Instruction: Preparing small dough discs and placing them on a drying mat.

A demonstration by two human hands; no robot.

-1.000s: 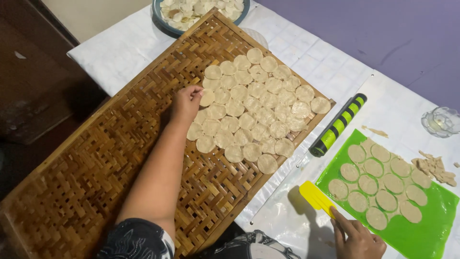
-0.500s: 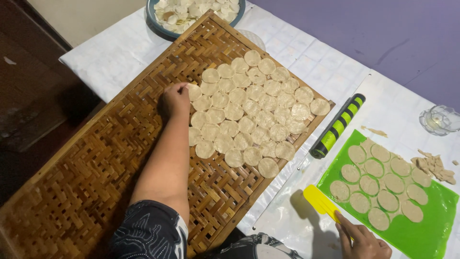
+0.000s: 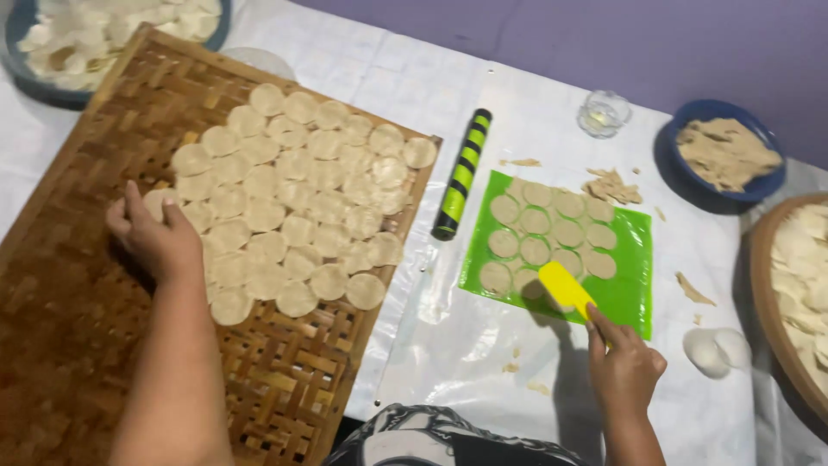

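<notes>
The left hand [image 3: 159, 237] has slid to the woven bamboo tray's [image 3: 78, 345] 9 o'clock edge since 0.5 seconds ago, fingers loosely curled over a dough disc [image 3: 157, 203]. The right hand [image 3: 623, 367] grips a yellow scraper [image 3: 566, 289] at the green mat's [image 3: 634, 289] 6 o'clock. At 2 o'clock, a blue bowl [image 3: 681, 155] holds dough scraps [image 3: 727, 151].

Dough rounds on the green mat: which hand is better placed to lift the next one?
Probably the right hand: it holds the yellow scraper at the green mat; the left hand rests on the woven tray.
</notes>
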